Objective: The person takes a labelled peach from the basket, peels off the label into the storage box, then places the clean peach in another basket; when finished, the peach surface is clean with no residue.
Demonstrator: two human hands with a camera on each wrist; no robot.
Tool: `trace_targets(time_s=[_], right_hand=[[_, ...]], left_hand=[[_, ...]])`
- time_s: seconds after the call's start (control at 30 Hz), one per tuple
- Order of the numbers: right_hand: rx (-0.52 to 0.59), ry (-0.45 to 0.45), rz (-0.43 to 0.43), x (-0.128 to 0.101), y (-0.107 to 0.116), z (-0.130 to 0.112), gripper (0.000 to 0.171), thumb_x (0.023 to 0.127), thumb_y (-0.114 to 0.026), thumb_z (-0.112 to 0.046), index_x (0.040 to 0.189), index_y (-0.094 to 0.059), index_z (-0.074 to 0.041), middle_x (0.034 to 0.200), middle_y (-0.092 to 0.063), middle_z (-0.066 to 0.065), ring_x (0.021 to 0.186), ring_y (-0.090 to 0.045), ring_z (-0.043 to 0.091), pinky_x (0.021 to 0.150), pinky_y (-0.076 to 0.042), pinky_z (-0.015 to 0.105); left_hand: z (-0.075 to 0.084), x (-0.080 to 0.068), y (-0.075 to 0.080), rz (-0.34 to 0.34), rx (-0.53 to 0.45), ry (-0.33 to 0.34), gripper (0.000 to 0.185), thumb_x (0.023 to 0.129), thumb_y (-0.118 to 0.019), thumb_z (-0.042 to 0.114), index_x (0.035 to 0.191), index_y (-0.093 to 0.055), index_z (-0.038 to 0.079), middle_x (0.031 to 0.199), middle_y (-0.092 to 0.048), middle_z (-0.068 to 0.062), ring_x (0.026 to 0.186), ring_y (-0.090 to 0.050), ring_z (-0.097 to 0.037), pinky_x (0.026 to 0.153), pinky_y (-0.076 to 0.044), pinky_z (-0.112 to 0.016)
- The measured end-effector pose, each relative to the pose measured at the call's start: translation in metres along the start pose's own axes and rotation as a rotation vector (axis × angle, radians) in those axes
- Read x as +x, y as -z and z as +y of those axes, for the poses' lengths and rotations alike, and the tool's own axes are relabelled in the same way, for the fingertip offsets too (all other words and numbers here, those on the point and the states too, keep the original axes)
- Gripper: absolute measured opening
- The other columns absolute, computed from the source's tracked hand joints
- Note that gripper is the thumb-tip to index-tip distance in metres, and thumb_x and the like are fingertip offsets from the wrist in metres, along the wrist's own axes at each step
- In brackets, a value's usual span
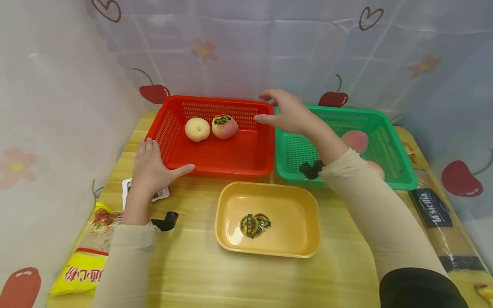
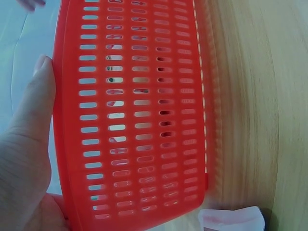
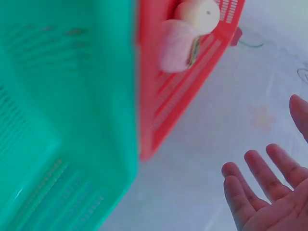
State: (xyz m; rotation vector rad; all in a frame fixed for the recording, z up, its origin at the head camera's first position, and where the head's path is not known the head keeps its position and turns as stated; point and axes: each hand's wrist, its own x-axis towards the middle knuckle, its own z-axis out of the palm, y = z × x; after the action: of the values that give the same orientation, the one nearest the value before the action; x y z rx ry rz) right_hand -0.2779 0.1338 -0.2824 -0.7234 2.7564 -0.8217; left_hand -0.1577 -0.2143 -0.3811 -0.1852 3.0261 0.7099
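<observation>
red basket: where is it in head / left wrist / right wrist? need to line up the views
Head: red basket upper centre, left of the green basket; left hand touches its near-left corner.
Left wrist: fills the middle of the frame, slotted wall beside the thumb.
Right wrist: top centre, right of the green basket, two peaches inside.
Shared landmark: the basket's slotted red wall.

Two slotted baskets: one red basket [image 1: 215, 162] and one green basket [image 1: 389, 141]. One yellow tray [image 1: 269, 248]. Four peaches: two in the red basket [image 1: 197, 128] [image 1: 225, 126], two in the green [image 1: 356, 140] [image 1: 376, 167]. Two stickers [image 1: 254, 225] in the tray. Two hands [image 1: 151, 169] [image 1: 289, 112].
</observation>
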Motion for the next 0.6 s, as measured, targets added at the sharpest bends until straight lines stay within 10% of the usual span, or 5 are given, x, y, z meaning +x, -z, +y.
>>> trace_targets(time_s=[0.6], right_hand=[[0.009, 0.046, -0.152, 0.109, -0.064, -0.018, 0.067, 0.091, -0.072, -0.031, 0.146, -0.042, -0.006, 0.147, -0.046, 0.014, 0.137, -0.042, 0.031, 0.115, -0.038, 0.042]], left_hand=[[0.003, 0.000, 0.001, -0.014, -0.011, 0.040, 0.141, 0.069, -0.059, 0.086, 0.156, 0.006, -0.003, 0.165, 0.011, -0.021, 0.153, 0.009, -0.043, 0.121, -0.005, -0.065]])
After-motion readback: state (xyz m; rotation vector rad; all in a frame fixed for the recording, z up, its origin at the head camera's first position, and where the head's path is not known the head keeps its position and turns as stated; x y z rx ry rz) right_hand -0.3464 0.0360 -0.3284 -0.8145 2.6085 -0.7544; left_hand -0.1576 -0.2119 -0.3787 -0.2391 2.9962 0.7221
